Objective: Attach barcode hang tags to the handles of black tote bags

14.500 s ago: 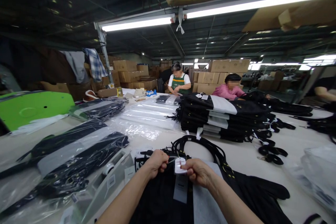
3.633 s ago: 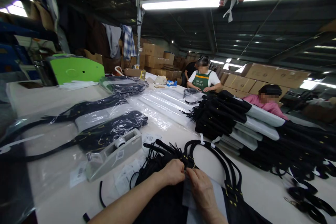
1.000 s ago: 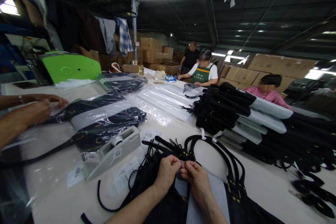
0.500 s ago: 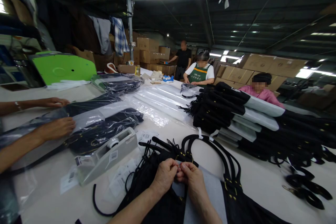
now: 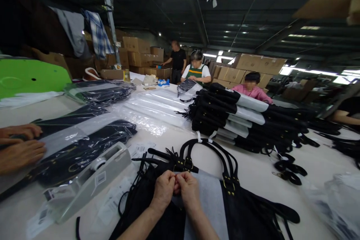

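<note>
The left hand (image 5: 163, 188) and right hand (image 5: 188, 189) are meeting fingertip to fingertip over a black handbag (image 5: 146, 210) — whatever they are pinching is too small to make out. A pale wrapping sheet (image 5: 212, 198) is lying across the bag, and its looped handles (image 5: 225, 155) are curving onto the desk (image 5: 264, 180). A grey tape dispenser (image 5: 92, 183) is standing beside the bag, near plastic-wrapped black bags (image 5: 104, 142) that a co-worker's hands (image 5: 22, 150) are touching. Beyond, a stack of black bags (image 5: 216, 112) is rising — a person in a green apron (image 5: 197, 71) is working behind it.
</note>
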`<control>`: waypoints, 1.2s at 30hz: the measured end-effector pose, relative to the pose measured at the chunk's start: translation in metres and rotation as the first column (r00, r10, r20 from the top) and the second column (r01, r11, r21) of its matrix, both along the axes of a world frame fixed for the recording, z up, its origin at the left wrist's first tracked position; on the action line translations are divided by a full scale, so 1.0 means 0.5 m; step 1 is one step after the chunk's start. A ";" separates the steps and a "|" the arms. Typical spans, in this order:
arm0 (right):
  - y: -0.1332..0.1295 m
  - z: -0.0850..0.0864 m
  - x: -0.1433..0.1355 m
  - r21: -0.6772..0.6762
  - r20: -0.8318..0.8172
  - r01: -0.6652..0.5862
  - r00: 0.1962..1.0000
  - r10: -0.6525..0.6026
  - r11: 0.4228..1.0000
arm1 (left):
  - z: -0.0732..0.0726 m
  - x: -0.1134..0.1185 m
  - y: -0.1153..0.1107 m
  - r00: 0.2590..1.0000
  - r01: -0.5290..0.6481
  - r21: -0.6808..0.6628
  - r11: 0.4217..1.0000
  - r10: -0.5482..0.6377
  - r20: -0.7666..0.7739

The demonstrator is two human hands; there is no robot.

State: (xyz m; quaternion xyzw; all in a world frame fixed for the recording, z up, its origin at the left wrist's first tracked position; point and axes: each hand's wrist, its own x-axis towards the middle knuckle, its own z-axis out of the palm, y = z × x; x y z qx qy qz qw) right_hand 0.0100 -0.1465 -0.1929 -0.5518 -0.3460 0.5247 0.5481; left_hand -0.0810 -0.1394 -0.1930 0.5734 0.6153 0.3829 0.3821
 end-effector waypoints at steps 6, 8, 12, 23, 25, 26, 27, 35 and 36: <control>0.003 -0.009 -0.001 -0.028 0.043 -0.031 0.999 0.032 0.999 | 0.009 -0.010 0.001 0.997 0.082 0.013 0.997 -0.082 0.009; 0.005 -0.010 0.002 -0.047 0.033 -0.059 0.998 0.061 0.997 | 0.013 -0.015 -0.002 0.992 0.123 0.019 0.992 -0.124 0.016; 0.007 -0.009 0.008 -0.070 0.008 -0.102 0.995 0.103 0.992 | 0.012 -0.019 -0.010 0.989 0.149 0.067 0.987 -0.150 0.005; 0.006 -0.015 0.013 -0.063 -0.018 -0.121 0.993 0.121 0.991 | -0.014 -0.010 0.000 0.995 0.094 0.127 0.987 -0.090 -0.032; 0.005 -0.016 0.012 -0.068 -0.003 -0.114 0.993 0.114 0.991 | -0.016 -0.009 0.000 0.996 0.091 0.126 0.988 -0.088 -0.029; 0.005 -0.017 0.010 -0.070 0.006 -0.111 0.994 0.111 0.991 | -0.017 -0.009 -0.001 0.996 0.089 0.126 0.988 -0.086 -0.026; 0.005 -0.017 0.009 -0.071 0.016 -0.108 0.994 0.109 0.992 | -0.018 -0.009 -0.002 0.996 0.085 0.126 0.988 -0.083 -0.024; 0.002 0.000 0.001 -0.075 0.147 -0.080 0.985 0.090 0.994 | -0.009 -0.012 -0.006 0.997 0.064 0.112 0.992 -0.069 0.047; -0.003 0.006 0.004 -0.071 0.171 -0.068 0.982 0.079 0.995 | -0.006 -0.014 -0.005 0.995 0.071 0.104 0.992 -0.079 0.068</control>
